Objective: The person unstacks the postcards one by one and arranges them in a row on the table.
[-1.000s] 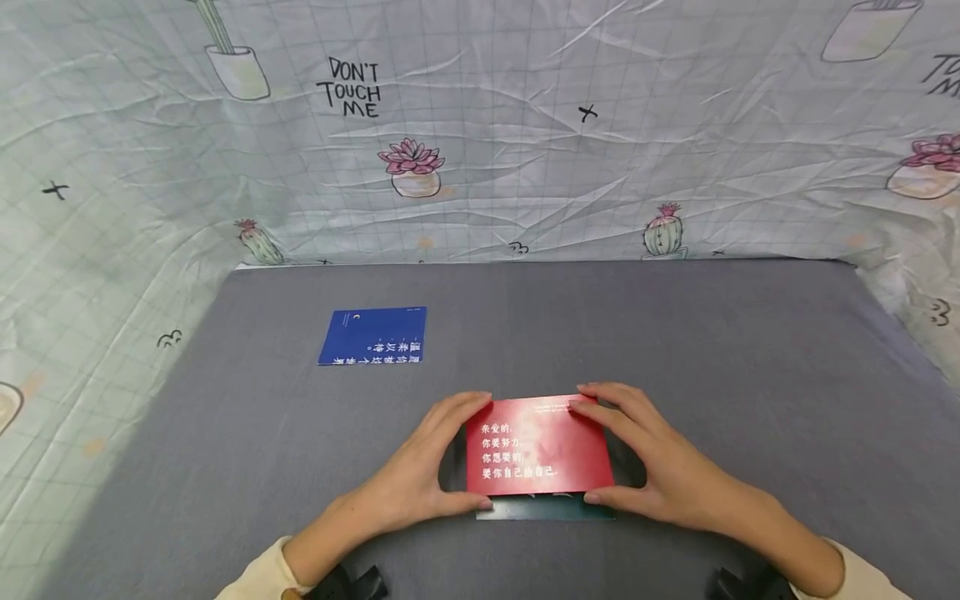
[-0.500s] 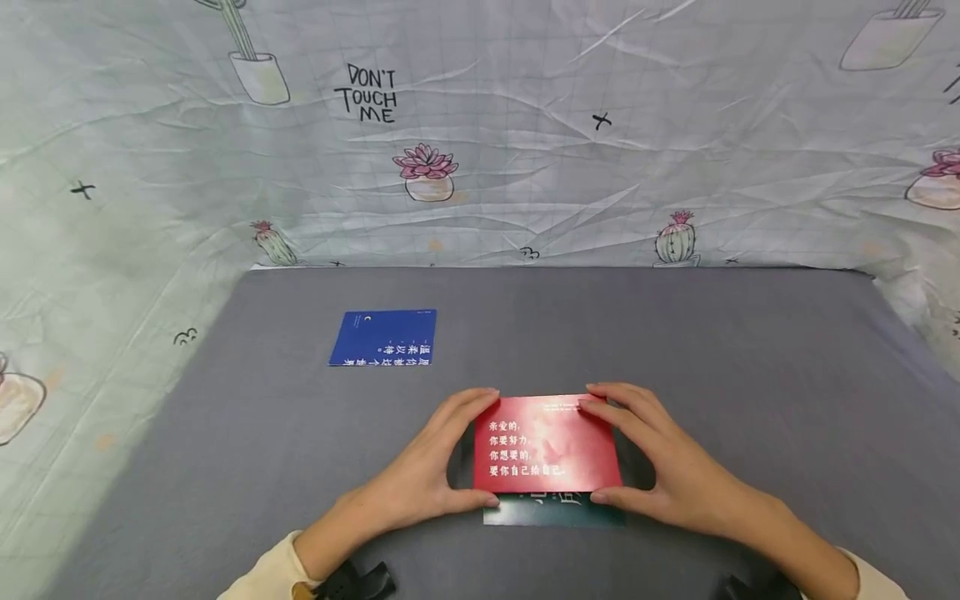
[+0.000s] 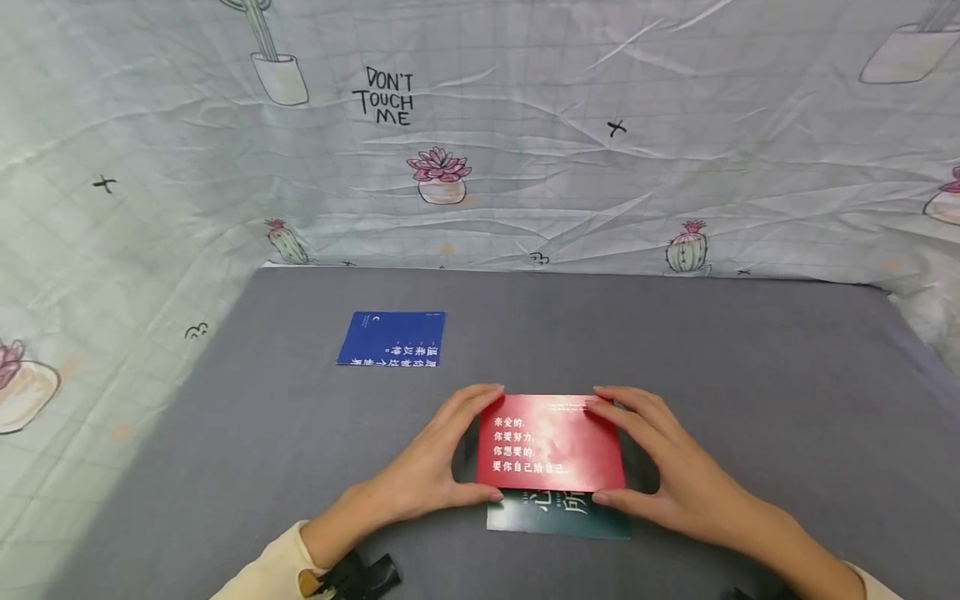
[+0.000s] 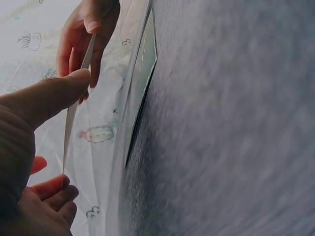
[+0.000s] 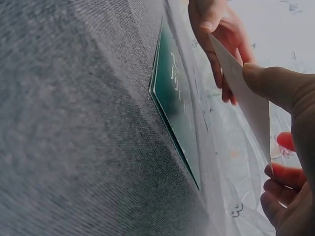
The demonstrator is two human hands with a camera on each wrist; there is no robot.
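Observation:
A red card (image 3: 551, 442) with white Chinese lettering is held up between both hands, raised off the table in the wrist views. My left hand (image 3: 431, 462) grips its left edge, thumb at the near corner and fingertips at the far one. On the opposite edge my right hand (image 3: 671, 467) pinches the card the same way. Below it a dark green card (image 3: 558, 518) with pale characters lies on the table, partly hidden by the red card. In the right wrist view the green card (image 5: 174, 105) shows doubled edges, so more than one card may be stacked there.
A blue card (image 3: 393, 337) with white text lies farther back on the grey table (image 3: 712, 358), left of the hands. Behind and at the sides hangs a pale cloth (image 3: 540, 192) printed with potted plants.
The head view has shifted slightly, moving the scene rightward. More of the green card shows below the red card. Both hands keep the same hold on the red card.

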